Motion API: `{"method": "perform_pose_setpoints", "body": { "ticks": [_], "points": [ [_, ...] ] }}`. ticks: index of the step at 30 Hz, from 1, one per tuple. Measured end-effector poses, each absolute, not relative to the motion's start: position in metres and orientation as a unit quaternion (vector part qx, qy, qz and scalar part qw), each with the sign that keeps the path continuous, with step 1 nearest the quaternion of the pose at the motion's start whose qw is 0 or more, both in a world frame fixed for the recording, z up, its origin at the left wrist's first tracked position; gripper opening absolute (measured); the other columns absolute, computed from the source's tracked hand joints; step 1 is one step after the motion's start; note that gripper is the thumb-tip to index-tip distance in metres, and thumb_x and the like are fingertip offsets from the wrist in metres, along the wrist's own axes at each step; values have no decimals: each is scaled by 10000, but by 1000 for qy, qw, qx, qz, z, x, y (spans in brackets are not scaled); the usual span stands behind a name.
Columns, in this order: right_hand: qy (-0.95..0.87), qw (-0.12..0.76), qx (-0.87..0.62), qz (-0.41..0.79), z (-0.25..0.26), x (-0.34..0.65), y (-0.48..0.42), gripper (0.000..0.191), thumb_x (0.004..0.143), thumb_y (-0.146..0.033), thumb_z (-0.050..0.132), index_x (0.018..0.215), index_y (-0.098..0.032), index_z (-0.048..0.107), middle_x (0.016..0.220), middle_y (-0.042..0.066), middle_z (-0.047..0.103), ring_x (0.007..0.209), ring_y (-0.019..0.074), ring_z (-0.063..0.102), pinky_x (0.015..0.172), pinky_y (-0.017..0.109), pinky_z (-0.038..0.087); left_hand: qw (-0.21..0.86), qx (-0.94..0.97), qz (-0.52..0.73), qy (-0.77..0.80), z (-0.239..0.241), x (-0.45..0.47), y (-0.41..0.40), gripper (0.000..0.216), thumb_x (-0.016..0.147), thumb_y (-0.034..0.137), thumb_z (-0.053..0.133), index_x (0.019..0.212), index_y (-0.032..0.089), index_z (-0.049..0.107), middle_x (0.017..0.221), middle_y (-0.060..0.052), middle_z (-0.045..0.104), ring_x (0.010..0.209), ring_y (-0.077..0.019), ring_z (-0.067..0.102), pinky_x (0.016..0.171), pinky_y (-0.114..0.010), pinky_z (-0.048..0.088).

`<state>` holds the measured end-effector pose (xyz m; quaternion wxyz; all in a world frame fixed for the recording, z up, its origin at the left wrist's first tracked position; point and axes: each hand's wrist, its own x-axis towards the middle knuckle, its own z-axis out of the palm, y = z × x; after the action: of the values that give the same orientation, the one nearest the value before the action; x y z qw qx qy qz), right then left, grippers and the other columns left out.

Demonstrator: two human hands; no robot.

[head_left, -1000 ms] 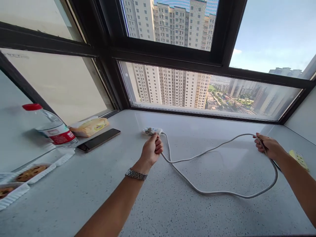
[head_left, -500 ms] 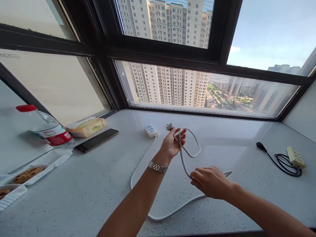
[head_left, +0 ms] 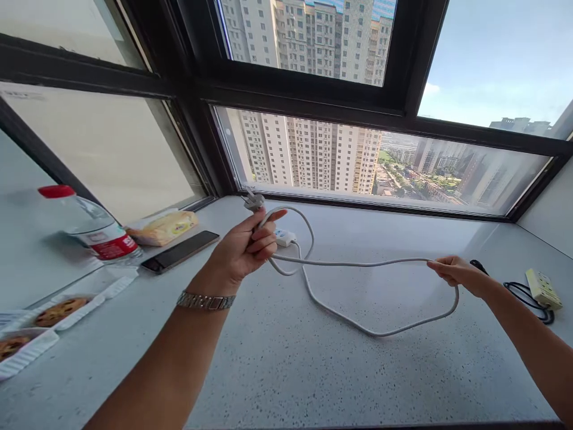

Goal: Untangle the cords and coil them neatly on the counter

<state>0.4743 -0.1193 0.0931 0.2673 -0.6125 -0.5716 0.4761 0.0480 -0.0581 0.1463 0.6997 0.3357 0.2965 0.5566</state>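
My left hand (head_left: 244, 248), with a metal watch at the wrist, is closed round a loop of the white power cable (head_left: 358, 263) just below its plug (head_left: 253, 200), which sticks up above the fingers. From there the cable stretches right to my right hand (head_left: 454, 273), which pinches it above the countertop, then sags in a curve back across the counter. The cable ends at a small white socket block (head_left: 285, 237) lying on the counter behind my left hand.
A speckled white countertop (head_left: 313, 370) runs under a black-framed window. On the left are a water bottle (head_left: 87, 224), a wrapped snack (head_left: 163, 227), a black phone (head_left: 181, 252) and trays of cookies (head_left: 58, 310). At the far right lie a yellowish power strip (head_left: 543, 288) and its black cord (head_left: 521, 291).
My left hand has lifted up and left with the plug end. My right hand has slid out to the right along the cable, drawing it into a long stretch.
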Motion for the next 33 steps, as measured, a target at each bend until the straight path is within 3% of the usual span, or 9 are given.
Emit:
{"method": "perform_pose_setpoints", "body": {
  "ticks": [5, 9, 13, 17, 20, 23, 26, 29, 33],
  "points": [
    [-376, 473, -688, 401, 143, 435, -78, 432, 803, -419, 621, 605, -216, 295, 481, -117, 185, 400, 36, 120, 386, 205, 90, 731, 453, 428, 276, 104, 108, -93, 393, 808, 464, 629, 634, 169, 438, 418, 113, 217, 332, -25, 121, 312, -157, 157],
    [-463, 500, -639, 356, 147, 365, -78, 368, 832, -424, 551, 636, -204, 330, 525, -90, 271, 411, 41, 187, 387, 192, 124, 712, 476, 434, 279, 74, 159, -115, 557, 662, 566, 723, 588, 185, 324, 463, 112, 214, 383, -17, 135, 347, -154, 132],
    [-632, 392, -573, 342, 137, 333, -90, 429, 728, -533, 652, 616, -171, 451, 526, -78, 316, 445, 43, 248, 401, 186, 170, 711, 467, 446, 280, 69, 170, -117, 579, 644, 589, 720, 574, 192, 305, 456, 115, 187, 381, -17, 120, 348, -161, 110],
    [-659, 325, -418, 534, 133, 354, -103, 449, 747, -583, 629, 671, -149, 541, 501, -96, 265, 430, 43, 228, 403, 185, 201, 715, 423, 471, 299, 82, 144, -95, 487, 683, 492, 726, 583, 187, 360, 425, 118, 199, 338, -18, 127, 324, -157, 104],
    [-651, 262, -299, 646, 117, 371, -125, 495, 790, -597, 585, 611, -137, 554, 475, -79, 313, 400, 49, 307, 420, 203, 312, 688, 373, 531, 325, 98, 121, -68, 398, 773, 387, 665, 584, 181, 382, 399, 116, 203, 302, -22, 141, 306, -153, 112],
    [-647, 72, -208, 730, 81, 364, -157, 573, 797, -656, 533, 555, -137, 572, 450, -26, 410, 413, 91, 447, 461, 230, 397, 657, 314, 598, 335, 120, 104, -36, 371, 851, 315, 578, 580, 186, 359, 384, 116, 195, 273, -28, 140, 291, -161, 102],
    [-627, -77, -153, 760, 39, 344, -186, 671, 687, -792, 505, 441, -168, 517, 408, -14, 399, 393, 104, 444, 412, 225, 384, 630, 280, 646, 328, 150, 93, -10, 385, 906, 286, 506, 579, 192, 325, 372, 117, 174, 265, -33, 127, 291, -169, 77],
    [-628, -92, -176, 752, 22, 339, -198, 749, 658, -868, 381, 407, -173, 499, 392, -16, 382, 362, 95, 406, 400, 231, 375, 602, 286, 676, 314, 184, 78, 3, 409, 965, 260, 388, 571, 189, 307, 356, 107, 139, 271, -36, 113, 304, -169, 66],
    [-631, -4, -258, 732, 36, 380, -185, 792, 838, -764, 214, 606, -131, 628, 452, 3, 457, 417, 104, 454, 515, 255, 414, 562, 308, 711, 289, 219, 49, 1, 425, 978, 258, 372, 564, 179, 319, 366, 91, 128, 285, -27, 120, 330, -158, 67]
  ]
}}
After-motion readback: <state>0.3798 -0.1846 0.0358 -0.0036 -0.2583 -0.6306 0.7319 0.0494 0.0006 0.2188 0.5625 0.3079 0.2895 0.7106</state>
